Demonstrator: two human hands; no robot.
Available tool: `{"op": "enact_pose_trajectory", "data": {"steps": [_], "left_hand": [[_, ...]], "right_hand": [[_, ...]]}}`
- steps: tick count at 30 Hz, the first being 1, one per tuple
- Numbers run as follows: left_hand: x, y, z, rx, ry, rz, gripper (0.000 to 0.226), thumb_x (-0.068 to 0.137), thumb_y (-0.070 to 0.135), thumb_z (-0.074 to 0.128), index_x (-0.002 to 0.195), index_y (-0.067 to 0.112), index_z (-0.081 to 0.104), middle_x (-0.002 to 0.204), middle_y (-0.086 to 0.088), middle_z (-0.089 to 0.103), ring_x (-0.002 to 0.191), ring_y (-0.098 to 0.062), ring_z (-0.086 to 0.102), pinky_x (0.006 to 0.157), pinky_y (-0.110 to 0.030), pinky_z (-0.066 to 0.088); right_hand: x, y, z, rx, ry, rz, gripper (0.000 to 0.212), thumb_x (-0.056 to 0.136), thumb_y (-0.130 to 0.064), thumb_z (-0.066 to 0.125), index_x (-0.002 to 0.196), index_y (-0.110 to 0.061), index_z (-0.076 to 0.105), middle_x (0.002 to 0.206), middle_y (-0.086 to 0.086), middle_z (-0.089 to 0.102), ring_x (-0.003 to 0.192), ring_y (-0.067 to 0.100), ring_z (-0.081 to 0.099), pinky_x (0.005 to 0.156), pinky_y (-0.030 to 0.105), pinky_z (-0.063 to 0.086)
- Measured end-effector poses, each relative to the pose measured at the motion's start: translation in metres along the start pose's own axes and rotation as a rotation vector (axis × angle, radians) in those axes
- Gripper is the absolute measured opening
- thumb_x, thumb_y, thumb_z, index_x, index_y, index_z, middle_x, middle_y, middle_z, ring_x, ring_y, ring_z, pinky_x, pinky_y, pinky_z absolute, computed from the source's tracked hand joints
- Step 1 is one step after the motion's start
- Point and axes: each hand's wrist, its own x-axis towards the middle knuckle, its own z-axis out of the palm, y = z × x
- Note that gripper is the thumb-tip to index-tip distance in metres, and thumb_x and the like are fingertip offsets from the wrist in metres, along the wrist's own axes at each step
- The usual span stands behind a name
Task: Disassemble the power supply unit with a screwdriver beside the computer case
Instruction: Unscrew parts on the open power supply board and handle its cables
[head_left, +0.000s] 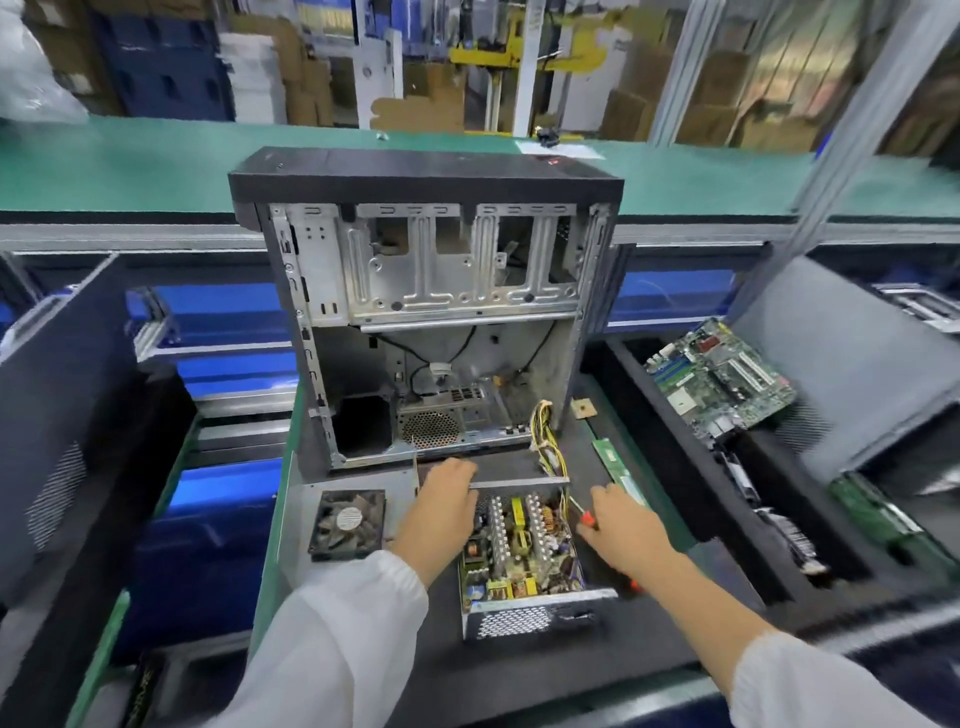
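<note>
My left hand presses flat, fingers straight, on the far left edge of the power supply unit, I judge to keep it from sliding. My right hand has its grip closed around a red-handled screwdriver, shaft angled toward the unit's right wall. The unit lies on the dark desk just in front of the open computer case, lid off, circuit board, heatsinks and yellow transformers bare.
</note>
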Motion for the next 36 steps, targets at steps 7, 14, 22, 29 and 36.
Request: {"op": "enact_pose_trajectory", "data": {"steps": [7, 14, 22, 29, 36], "left_hand": [[-0.006, -0.002, 0.016, -0.131, 0.003, -0.079, 0.045, 0.102, 0.0, 0.035, 0.145, 0.009, 0.041, 0.145, -0.006, 0.044, 0.134, -0.021, 0.042, 0.107, -0.022, 0.028], [-0.017, -0.007, 0.018, -0.217, 0.062, -0.07, 0.045, 0.1, -0.004, 0.035, 0.142, 0.009, 0.044, 0.142, -0.004, 0.048, 0.131, -0.015, 0.044, 0.106, -0.014, 0.026], [-0.015, 0.006, 0.005, -0.246, 0.208, 0.112, 0.049, 0.098, 0.014, 0.055, 0.144, 0.022, 0.04, 0.141, 0.014, 0.039, 0.133, -0.001, 0.034, 0.107, -0.005, 0.016], [0.001, 0.017, -0.01, -0.277, 0.232, 0.257, 0.053, 0.095, 0.023, 0.061, 0.143, 0.033, 0.043, 0.138, 0.025, 0.039, 0.129, 0.01, 0.032, 0.108, -0.013, 0.03], [0.007, 0.025, -0.009, -0.201, 0.245, 0.263, 0.021, 0.093, 0.023, 0.064, 0.112, 0.021, 0.073, 0.105, 0.008, 0.071, 0.101, -0.012, 0.062, 0.093, -0.035, 0.048]], "right_hand": [[-0.003, 0.002, 0.014, -0.144, -0.021, 0.106, 0.033, 0.098, -0.041, 0.045, 0.12, -0.016, 0.047, 0.123, 0.003, 0.057, 0.117, 0.022, 0.055, 0.09, 0.033, 0.045], [-0.021, 0.006, -0.006, 0.278, -0.067, 0.102, 0.02, 0.101, -0.033, 0.041, 0.097, -0.013, 0.04, 0.097, 0.01, 0.063, 0.09, 0.031, 0.064, 0.067, 0.031, 0.045], [-0.06, 0.005, -0.084, 0.399, 0.138, 0.072, 0.017, 0.092, -0.033, 0.057, 0.103, -0.025, 0.066, 0.091, -0.002, 0.062, 0.087, 0.017, 0.061, 0.077, 0.033, 0.05], [-0.078, -0.019, -0.135, 0.471, 0.259, -0.084, 0.016, 0.083, -0.029, 0.068, 0.089, -0.031, 0.053, 0.091, -0.013, 0.053, 0.086, 0.003, 0.054, 0.075, 0.024, 0.045], [-0.064, -0.044, -0.163, 0.529, 0.297, -0.264, 0.017, 0.077, -0.034, 0.075, 0.082, -0.032, 0.058, 0.089, -0.013, 0.062, 0.09, 0.01, 0.056, 0.08, 0.029, 0.047]]}}
